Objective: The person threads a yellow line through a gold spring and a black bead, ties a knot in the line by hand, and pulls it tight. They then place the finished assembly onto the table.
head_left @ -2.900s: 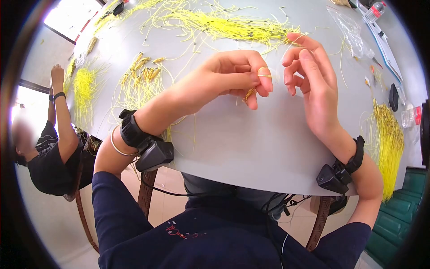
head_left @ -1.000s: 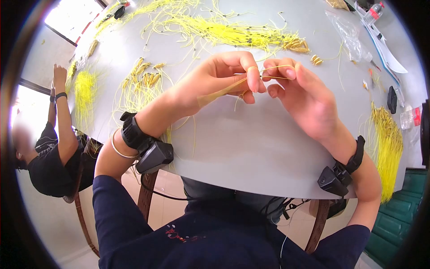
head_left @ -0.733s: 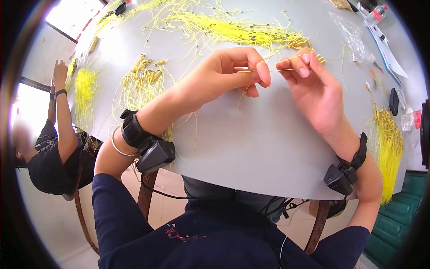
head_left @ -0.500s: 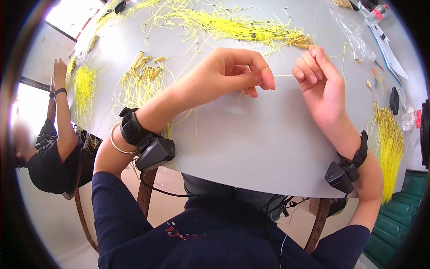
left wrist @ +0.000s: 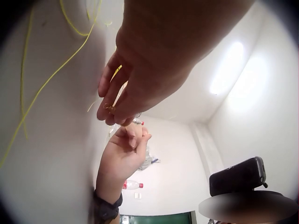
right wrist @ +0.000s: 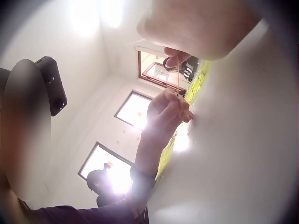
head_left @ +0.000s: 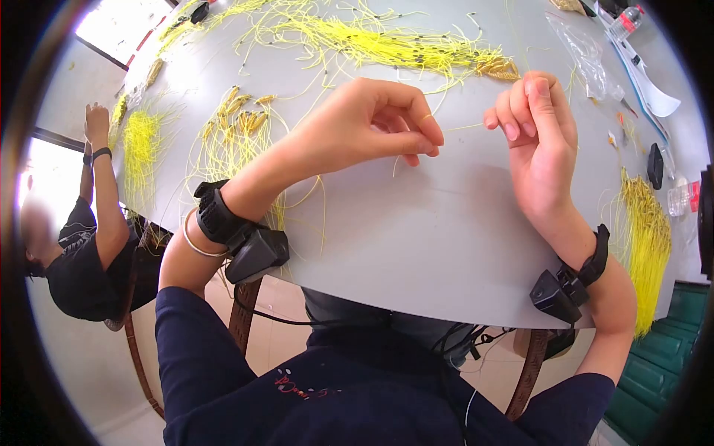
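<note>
In the head view a thin yellow line [head_left: 465, 127] runs between the two hands above the grey table [head_left: 416, 245]. The left hand [head_left: 364, 126] pinches it between thumb and forefinger, with a loop of line round the forefinger. The left wrist view shows a small gold coil [left wrist: 110, 108] held at the left fingers. The right hand [head_left: 539, 137] is raised with curled fingers, the line reaching them; its thumb lies against the forefinger. In the right wrist view the line [right wrist: 178, 77] stretches between both hands.
A long bundle of yellow lines [head_left: 387, 46] lies across the far side. Gold coils with lines [head_left: 242, 123] are left of the hands, another bundle [head_left: 643, 245] at the right edge. A plastic bag [head_left: 584, 59], bottle [head_left: 625, 22] and black object [head_left: 654, 165] lie right. Another person [head_left: 89, 253] sits left.
The right hand has moved away from the left, up and to the right, drawing the line out between them. The left hand has stayed nearly in place, its thumb and forefinger now closer together.
</note>
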`<state>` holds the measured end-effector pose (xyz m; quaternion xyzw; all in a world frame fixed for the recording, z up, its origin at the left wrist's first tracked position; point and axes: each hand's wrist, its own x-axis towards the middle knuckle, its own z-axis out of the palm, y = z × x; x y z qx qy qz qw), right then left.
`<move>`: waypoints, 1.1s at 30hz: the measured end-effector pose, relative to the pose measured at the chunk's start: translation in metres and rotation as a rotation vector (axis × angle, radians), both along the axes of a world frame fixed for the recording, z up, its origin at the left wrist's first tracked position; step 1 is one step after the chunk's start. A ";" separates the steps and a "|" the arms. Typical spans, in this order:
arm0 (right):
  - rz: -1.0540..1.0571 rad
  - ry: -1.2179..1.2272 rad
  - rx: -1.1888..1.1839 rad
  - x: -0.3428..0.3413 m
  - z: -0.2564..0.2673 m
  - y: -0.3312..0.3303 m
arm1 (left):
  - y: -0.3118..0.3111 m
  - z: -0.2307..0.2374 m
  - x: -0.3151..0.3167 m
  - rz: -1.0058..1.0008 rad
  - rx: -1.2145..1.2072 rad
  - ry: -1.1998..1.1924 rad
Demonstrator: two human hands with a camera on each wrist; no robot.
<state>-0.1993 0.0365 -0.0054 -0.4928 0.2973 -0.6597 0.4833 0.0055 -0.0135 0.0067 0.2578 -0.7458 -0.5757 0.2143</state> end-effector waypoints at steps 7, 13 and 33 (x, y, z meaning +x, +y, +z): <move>-0.148 0.015 -0.054 -0.004 -0.003 -0.001 | -0.002 -0.003 0.001 0.004 -0.409 -0.062; -0.117 0.048 -0.086 -0.001 0.000 0.000 | -0.001 0.001 0.001 0.031 -0.382 -0.088; -0.085 0.097 -0.151 0.003 -0.001 0.002 | 0.008 0.011 0.003 -0.056 -0.348 -0.231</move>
